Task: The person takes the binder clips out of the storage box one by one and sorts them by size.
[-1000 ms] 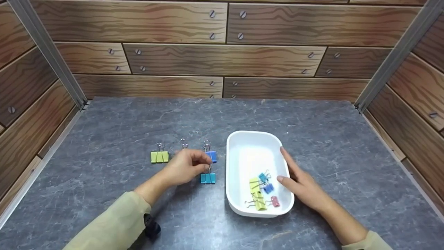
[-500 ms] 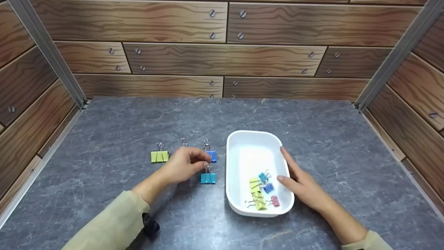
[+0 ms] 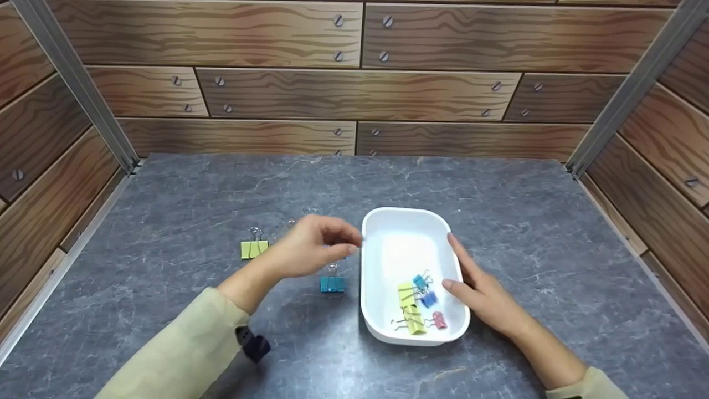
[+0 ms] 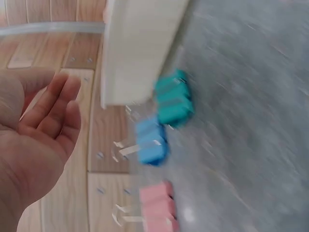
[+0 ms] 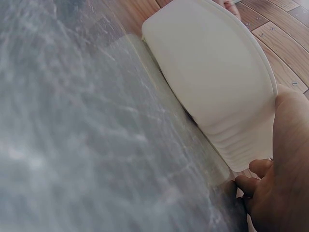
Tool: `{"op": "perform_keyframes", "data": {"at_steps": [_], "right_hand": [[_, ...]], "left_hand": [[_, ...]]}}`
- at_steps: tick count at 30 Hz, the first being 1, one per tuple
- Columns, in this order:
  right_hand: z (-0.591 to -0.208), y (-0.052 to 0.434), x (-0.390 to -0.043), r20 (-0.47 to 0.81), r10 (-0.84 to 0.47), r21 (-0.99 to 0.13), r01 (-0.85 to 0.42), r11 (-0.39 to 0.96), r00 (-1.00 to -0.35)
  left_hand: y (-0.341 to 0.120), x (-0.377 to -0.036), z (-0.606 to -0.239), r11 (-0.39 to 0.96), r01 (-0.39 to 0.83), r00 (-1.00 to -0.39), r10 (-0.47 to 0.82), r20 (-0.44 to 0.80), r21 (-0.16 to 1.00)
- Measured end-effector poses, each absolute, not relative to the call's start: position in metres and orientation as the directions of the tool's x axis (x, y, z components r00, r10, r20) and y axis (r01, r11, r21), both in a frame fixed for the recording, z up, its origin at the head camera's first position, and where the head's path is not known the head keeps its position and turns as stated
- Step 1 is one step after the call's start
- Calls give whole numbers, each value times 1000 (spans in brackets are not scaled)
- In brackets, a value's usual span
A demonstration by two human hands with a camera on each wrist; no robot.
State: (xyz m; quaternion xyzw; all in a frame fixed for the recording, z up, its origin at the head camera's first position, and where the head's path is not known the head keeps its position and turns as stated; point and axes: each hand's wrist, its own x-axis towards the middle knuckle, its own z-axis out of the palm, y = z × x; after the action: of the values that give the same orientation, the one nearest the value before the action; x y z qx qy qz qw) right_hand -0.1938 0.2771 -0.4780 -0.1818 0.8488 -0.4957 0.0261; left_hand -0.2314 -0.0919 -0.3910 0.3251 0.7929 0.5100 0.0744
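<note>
- Head view: a white tray stands on a grey, marble-veined table; it serves as the landmark for all places below.
- Room: wood-grain panels with screw heads close the table in at the back and on both sides; metal corner posts rise at the two rear corners.
- Left hand, just left of the tray's near-left rim: raised above the table, fingers loosely extended toward the rim and empty, as the left wrist view confirms.
- Right hand, against the tray's right wall: fingers straight and laid along the wall, thumb at the rim; it grips nothing.
- Teal binder clip: on the table, left of the tray, just below the left hand.
- Blue binder clip and pink binder clip: on the table left of the tray, mostly hidden by the left hand in the head view.
- Yellow-green binder clip: farthest left of the tray.
- Inside the tray, near end: a small cluster of clips, yellow, blue, teal and pink.
</note>
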Motion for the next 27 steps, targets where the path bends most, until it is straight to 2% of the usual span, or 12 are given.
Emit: {"op": "perform_keyframes", "data": {"at_steps": [6,15,21,27], "right_hand": [[-479,278,-194,132,-335,-854,-279,440,-933],[-481,275,-195,121,-359,-861,-278,427,-926],[-478,275,-194,132,-355,-855,-287,432,-926],[-477,277,-193,140,-339,-847,-290,446,-930]], "left_hand": [[-57,-235,-383,237,477,-643,751,152,846],[-23,-241,-401,216,471,-453,891,25,855],[-17,-243,-406,249,512,-393,919,-34,822],[-11,-242,-408,313,588,-388,918,-79,746]]}}
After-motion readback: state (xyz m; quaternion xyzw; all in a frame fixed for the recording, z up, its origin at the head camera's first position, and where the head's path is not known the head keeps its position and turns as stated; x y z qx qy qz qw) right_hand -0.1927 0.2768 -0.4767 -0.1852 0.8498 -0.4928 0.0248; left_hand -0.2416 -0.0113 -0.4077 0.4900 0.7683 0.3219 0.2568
